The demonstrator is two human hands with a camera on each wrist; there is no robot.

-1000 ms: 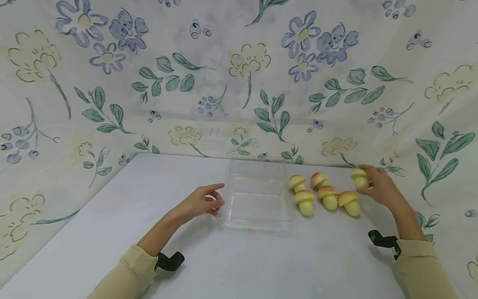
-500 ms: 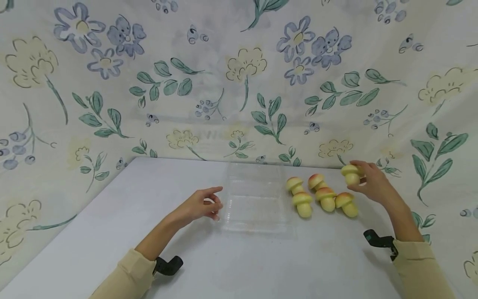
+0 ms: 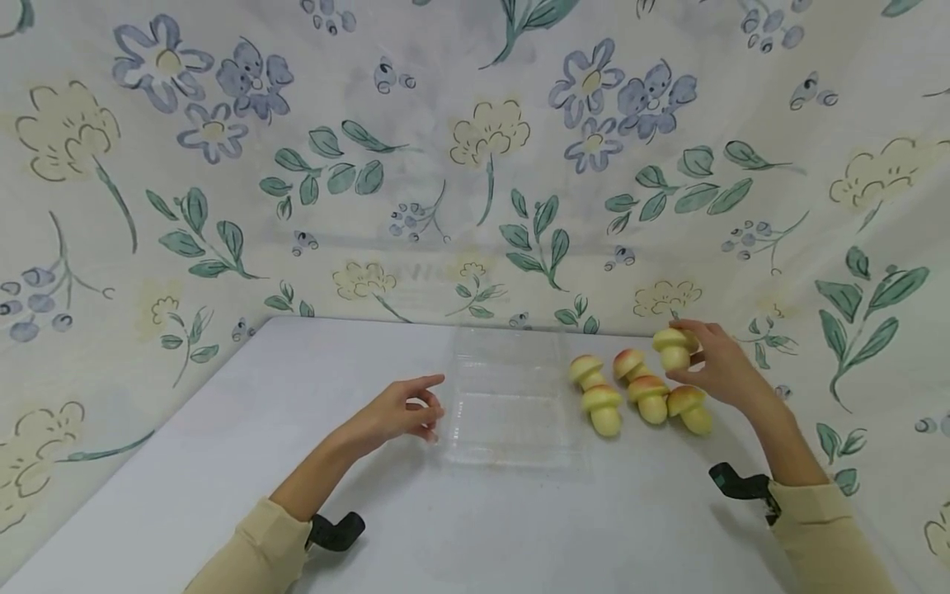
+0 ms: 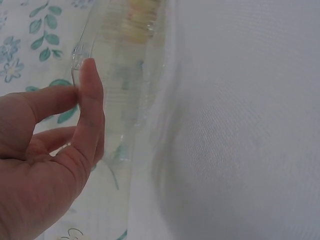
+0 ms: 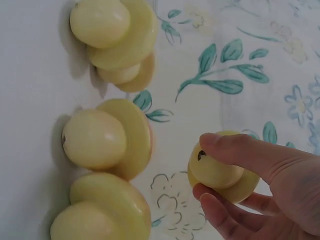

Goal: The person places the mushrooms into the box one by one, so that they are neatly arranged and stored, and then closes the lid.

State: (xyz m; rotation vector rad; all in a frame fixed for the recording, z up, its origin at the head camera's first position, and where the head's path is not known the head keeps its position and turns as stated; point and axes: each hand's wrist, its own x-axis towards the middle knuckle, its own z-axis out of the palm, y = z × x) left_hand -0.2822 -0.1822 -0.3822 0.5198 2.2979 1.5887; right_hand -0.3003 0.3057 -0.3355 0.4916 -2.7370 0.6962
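Observation:
My right hand (image 3: 718, 367) holds a yellow toy mushroom (image 3: 674, 350) between thumb and fingers, raised at the back right of the table. In the right wrist view the mushroom's (image 5: 217, 170) stem end, with a small dark mark, faces the camera. Several similar toy mushrooms (image 3: 649, 402) with reddish cap tops lie left of and nearer than that hand. A clear plastic box (image 3: 512, 421) stands left of them. At its left edge is my left hand (image 3: 389, 417), fingers loosely bent; in the left wrist view its fingertips (image 4: 90, 67) are right at the box's wall.
All of it rests on a white table (image 3: 475, 528), whose back edge meets a floral cloth (image 3: 475, 190). Black wrist cameras (image 3: 337, 532) stick out below both sleeves. Two of the mushrooms (image 3: 601, 410) lie close to the box's right side.
My right hand has moved left with the toy mushroom, from the right end of the group to above its back right. My left hand has stayed at the box's left edge.

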